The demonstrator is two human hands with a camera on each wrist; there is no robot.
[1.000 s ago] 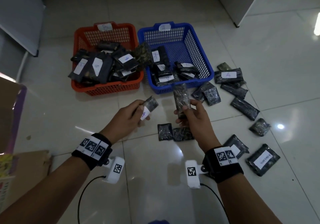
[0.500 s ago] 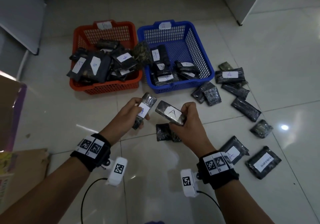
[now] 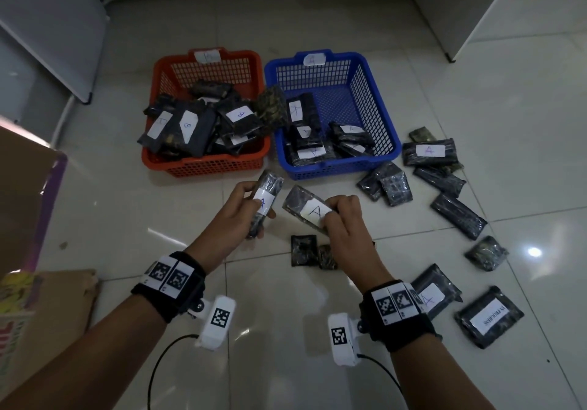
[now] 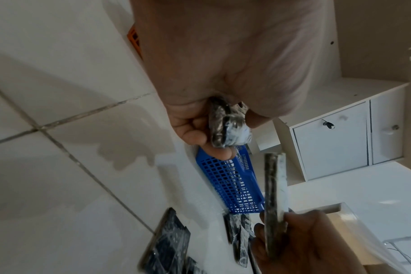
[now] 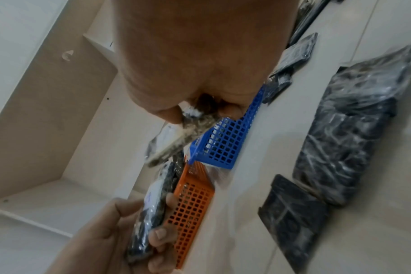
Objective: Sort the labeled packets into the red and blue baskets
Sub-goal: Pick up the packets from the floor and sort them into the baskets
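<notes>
Glossy pale floor tiles (image 3: 158, 219) carry scattered dark plastic-wrapped packets (image 3: 457, 216) near white cabinets (image 3: 495, 6); left hand (image 3: 236, 211) and right hand (image 3: 344, 219) each grip an A-labelled packet.

Glossy pale floor tiles (image 3: 476, 60) are reflecting a bright lamp spot at the right. A white cabinet (image 3: 470, 6) is standing at the far right, and a grey panel (image 3: 47, 28) is leaning at the far left. Cardboard (image 3: 47, 308) is lying at the near left, beside a purple-edged box (image 3: 19, 193).
</notes>
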